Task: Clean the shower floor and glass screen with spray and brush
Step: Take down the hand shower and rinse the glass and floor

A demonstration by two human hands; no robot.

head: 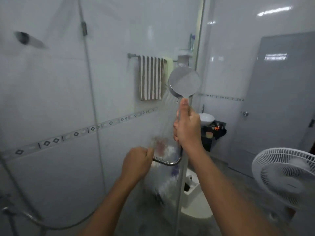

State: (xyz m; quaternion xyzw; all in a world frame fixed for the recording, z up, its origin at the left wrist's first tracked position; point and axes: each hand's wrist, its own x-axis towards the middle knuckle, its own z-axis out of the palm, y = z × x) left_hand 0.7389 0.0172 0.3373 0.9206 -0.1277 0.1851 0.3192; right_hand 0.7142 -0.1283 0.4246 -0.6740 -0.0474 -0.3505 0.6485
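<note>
My right hand (186,126) grips the handle of a round chrome shower head (185,82), held upright near the edge of the glass screen (119,159). Water streams from its face down and left onto the glass. My left hand (136,165) holds the metal shower hose (167,162) just below, fingers curled round it. The wet glass blurs what lies behind it. No spray bottle or brush shows.
A striped towel (150,77) hangs on a rail behind the glass. A white toilet (194,198) and a washbasin (206,118) stand beyond the screen's edge. A white fan (286,176) is at the right, before a grey door (281,99).
</note>
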